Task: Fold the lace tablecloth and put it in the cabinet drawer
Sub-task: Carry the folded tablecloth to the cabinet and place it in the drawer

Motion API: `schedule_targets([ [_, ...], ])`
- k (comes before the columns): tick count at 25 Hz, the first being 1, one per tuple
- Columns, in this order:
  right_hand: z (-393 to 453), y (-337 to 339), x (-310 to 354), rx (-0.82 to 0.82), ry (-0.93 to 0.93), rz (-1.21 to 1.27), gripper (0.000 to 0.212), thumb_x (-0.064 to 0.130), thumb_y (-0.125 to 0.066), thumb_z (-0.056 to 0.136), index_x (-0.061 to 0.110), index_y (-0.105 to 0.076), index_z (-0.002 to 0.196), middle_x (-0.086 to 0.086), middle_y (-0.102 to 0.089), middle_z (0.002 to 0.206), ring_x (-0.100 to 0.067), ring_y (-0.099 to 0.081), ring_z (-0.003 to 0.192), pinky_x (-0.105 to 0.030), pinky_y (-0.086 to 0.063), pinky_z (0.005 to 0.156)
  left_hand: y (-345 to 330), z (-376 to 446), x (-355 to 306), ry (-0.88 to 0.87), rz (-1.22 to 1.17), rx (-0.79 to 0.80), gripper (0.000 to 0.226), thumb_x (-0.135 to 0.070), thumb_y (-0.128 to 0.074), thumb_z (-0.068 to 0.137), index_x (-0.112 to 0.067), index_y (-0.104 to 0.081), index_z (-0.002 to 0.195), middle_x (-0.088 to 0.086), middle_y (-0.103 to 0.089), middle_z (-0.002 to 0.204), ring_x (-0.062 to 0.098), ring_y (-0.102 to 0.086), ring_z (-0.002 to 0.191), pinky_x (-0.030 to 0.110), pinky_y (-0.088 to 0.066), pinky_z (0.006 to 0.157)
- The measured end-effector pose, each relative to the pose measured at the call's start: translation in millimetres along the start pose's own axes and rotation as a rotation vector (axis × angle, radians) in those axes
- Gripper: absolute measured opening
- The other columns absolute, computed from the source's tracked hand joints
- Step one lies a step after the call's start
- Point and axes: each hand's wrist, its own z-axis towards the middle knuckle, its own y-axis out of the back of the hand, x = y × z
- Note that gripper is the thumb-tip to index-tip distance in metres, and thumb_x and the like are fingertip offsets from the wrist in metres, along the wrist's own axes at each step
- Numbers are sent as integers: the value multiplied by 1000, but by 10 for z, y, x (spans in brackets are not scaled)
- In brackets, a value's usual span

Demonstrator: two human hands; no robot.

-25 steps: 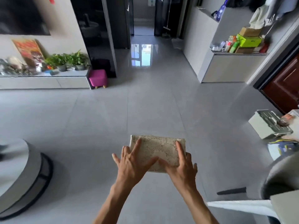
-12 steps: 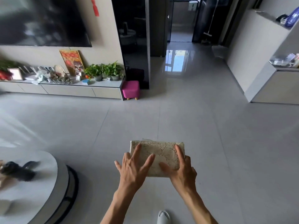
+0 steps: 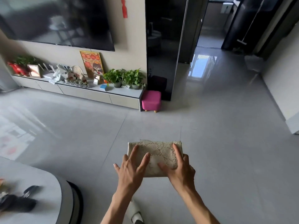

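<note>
The cream lace tablecloth [image 3: 156,150] is folded into a small flat rectangle and held level in front of me, above the grey floor. My left hand [image 3: 131,167] grips its left side with fingers spread over the top. My right hand [image 3: 180,167] grips its right side, thumb across the lace. The low cabinet [image 3: 97,96] with shut beige drawer fronts runs along the wall ahead to the left, well apart from the cloth. Its top carries plants, frames and small ornaments.
A pink stool [image 3: 151,101] stands at the cabinet's right end beside a black glossy panel [image 3: 163,46]. A round white table [image 3: 32,199] with dark objects fills the lower left. A television [image 3: 56,20] hangs above the cabinet. A hallway [image 3: 208,65] opens at the back right.
My view has swung left: the cabinet and television have come further into the frame and the right-hand shelves have gone out. Both hands keep the same hold on the folded cloth.
</note>
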Motion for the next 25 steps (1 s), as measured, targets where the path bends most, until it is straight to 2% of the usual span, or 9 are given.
schedule_targets([
  [6,1507,-862,1241,41,12,67,91,79,-59,71,51,-20,148,3,-48,112,-21,-60,104,-48,-41,104,777,2000,272,10,31,-9,87,-87,-21,71,-45,-31,146,-4,-57,120,20,-53,114,65,-10,114],
  [10,2401,-1279,1919,75,-3,68,91,79,-56,71,50,-20,149,2,-48,114,-23,-60,104,-48,-40,104,1189,3071,327,43,26,-33,88,-90,-22,69,-47,-31,146,-5,-51,99,21,-58,107,64,-7,115],
  [17,4513,-2408,2745,147,-23,79,94,84,-48,66,47,-24,149,2,-48,112,-23,-61,104,-48,-39,103,1430,5470,682,129,67,-17,85,-88,-33,74,-44,-33,146,-1,-53,104,24,-58,111,63,-9,116],
  [20,5230,-2698,3090,172,-34,92,94,83,-49,67,46,-25,149,2,-48,112,-23,-61,101,-47,-40,102,1610,6305,687,141,95,18,87,-84,-33,72,-42,-34,147,-1,-53,105,25,-58,110,62,-11,116],
  [22,5656,-2865,3377,177,-49,82,92,80,-54,69,45,-26,150,1,-49,112,-23,-62,100,-48,-40,102,1772,6825,685,140,95,25,88,-86,-36,72,-40,-35,148,-1,-52,104,27,-58,110,61,-17,115],
  [25,6184,-3171,3690,133,-91,104,90,78,-58,70,47,-27,148,2,-50,112,-22,-62,100,-49,-42,100,1953,7587,772,120,35,101,83,-81,-45,73,-41,-37,146,-3,-50,98,30,-58,106,55,-34,107],
])
